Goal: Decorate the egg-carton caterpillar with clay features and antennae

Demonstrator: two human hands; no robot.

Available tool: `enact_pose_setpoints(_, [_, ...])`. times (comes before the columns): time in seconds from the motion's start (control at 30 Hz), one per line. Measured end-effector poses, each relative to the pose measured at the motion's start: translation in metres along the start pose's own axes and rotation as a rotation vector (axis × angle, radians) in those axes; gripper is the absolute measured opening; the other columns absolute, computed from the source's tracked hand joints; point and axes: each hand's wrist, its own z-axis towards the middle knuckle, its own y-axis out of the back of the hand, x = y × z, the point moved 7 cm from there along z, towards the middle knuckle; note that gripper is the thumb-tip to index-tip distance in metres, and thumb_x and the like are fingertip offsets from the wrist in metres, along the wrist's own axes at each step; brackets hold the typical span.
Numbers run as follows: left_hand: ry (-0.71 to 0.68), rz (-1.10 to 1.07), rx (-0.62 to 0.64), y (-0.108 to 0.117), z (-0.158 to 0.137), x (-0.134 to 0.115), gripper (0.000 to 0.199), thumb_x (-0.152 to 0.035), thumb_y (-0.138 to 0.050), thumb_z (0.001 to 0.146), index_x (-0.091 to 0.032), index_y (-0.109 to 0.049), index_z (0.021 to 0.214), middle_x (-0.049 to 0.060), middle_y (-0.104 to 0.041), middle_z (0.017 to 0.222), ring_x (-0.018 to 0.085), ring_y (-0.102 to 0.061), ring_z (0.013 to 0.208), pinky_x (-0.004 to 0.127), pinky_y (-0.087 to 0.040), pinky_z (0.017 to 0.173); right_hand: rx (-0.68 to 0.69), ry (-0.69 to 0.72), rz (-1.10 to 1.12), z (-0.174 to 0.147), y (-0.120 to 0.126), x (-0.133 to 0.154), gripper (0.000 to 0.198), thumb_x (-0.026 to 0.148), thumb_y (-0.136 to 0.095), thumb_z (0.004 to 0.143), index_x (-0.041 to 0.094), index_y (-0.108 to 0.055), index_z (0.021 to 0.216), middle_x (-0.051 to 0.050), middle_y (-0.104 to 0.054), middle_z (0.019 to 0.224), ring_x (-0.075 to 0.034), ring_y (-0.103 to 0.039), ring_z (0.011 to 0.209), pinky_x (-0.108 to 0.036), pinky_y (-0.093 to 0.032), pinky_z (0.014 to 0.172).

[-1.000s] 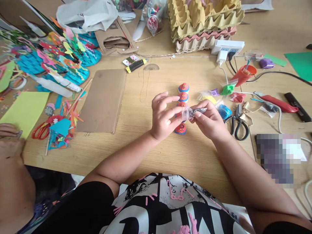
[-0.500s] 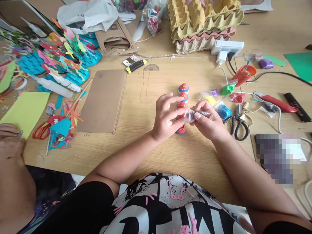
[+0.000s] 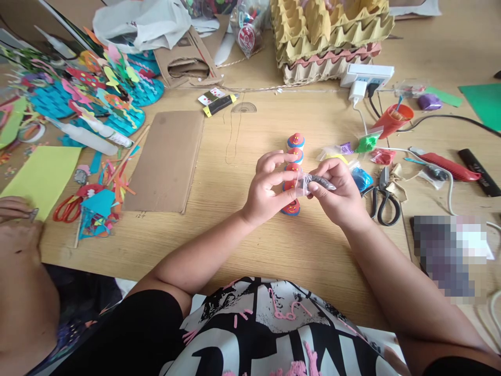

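Between my two hands is a small clear plastic bag with dark modelling clay point(image 3: 321, 182) inside. My left hand point(image 3: 266, 189) pinches the bag's clear end between thumb and index finger, its other fingers loosely curled. My right hand point(image 3: 337, 197) grips the dark, filled end with thumb and fingers. Below and behind the hands stands a column of several small red-and-blue figures point(image 3: 296, 140) with yellow smiling faces; my fingers partly cover the middle ones.
Bagged clay, including a blue lump point(image 3: 361, 178), and black-handled scissors point(image 3: 385, 201) lie to the right. Behind are a red cup point(image 3: 392, 121), a power strip point(image 3: 368, 76) and egg trays point(image 3: 332, 39). Cardboard point(image 3: 166, 162) lies left; another person's hand point(image 3: 18, 211) rests on yellow paper point(image 3: 41, 172).
My right fingers have shifted on the bag, so more of the dark clay shows between my hands. Both hands stay over the figures, still holding the bag.
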Motion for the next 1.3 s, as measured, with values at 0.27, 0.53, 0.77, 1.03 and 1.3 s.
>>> enact_pose_setpoints(0.27, [0.017, -0.06, 0.034, -0.002, 0.003, 0.002, 0.023, -0.052, -0.076, 0.093, -0.03, -0.076, 0.088, 0.005, -0.075, 0.122, 0.026, -0.061, 0.135, 0.059, -0.047, 0.122, -0.004, 0.041, -0.154, -0.003, 0.0, 0.004, 0.033, 0.046, -0.082, 0.091, 0.026, -0.056, 0.095, 0.002, -0.07, 0.081, -0.012, -0.063, 0.065, -0.027, -0.055, 0.06])
enact_pose_setpoints(0.53, [-0.109, 0.113, -0.039, 0.004, 0.0, -0.004, 0.019, -0.043, -0.075, 0.096, -0.029, -0.075, 0.082, 0.002, -0.078, 0.114, 0.026, -0.061, 0.131, 0.055, -0.051, 0.116, 0.0, -0.02, -0.089, -0.003, -0.002, -0.001, 0.035, 0.049, -0.082, 0.09, 0.025, -0.056, 0.089, 0.003, -0.068, 0.077, -0.011, -0.062, 0.058, -0.025, -0.052, 0.051])
enact_pose_setpoints(0.77, [-0.073, 0.118, -0.091, 0.006, -0.001, 0.0, 0.016, -0.04, -0.077, 0.094, -0.029, -0.074, 0.083, 0.001, -0.075, 0.113, 0.024, -0.061, 0.13, 0.054, -0.051, 0.116, -0.06, -0.114, 0.102, -0.001, 0.0, -0.014, 0.039, 0.05, -0.088, 0.084, 0.024, -0.058, 0.088, 0.005, -0.069, 0.074, -0.01, -0.063, 0.057, -0.024, -0.053, 0.052])
enact_pose_setpoints(1.03, [0.008, -0.111, -0.086, 0.002, 0.001, 0.002, 0.022, -0.047, -0.076, 0.095, -0.028, -0.075, 0.085, 0.002, -0.076, 0.109, 0.021, -0.066, 0.12, 0.049, -0.051, 0.115, -0.081, -0.205, 0.237, 0.0, 0.0, -0.018, 0.046, 0.049, -0.093, 0.077, 0.024, -0.056, 0.086, 0.006, -0.068, 0.065, -0.01, -0.062, 0.051, -0.02, -0.047, 0.046])
enact_pose_setpoints(1.3, [0.402, -0.488, -0.099, -0.008, -0.005, 0.04, 0.04, -0.064, -0.073, 0.092, -0.025, -0.072, 0.098, 0.004, -0.074, 0.118, 0.02, -0.068, 0.12, 0.04, -0.053, 0.109, -0.198, -0.185, 0.339, 0.005, 0.024, -0.024, 0.047, 0.049, -0.09, 0.079, 0.025, -0.051, 0.082, 0.007, -0.066, 0.074, -0.008, -0.061, 0.058, -0.019, -0.053, 0.051])
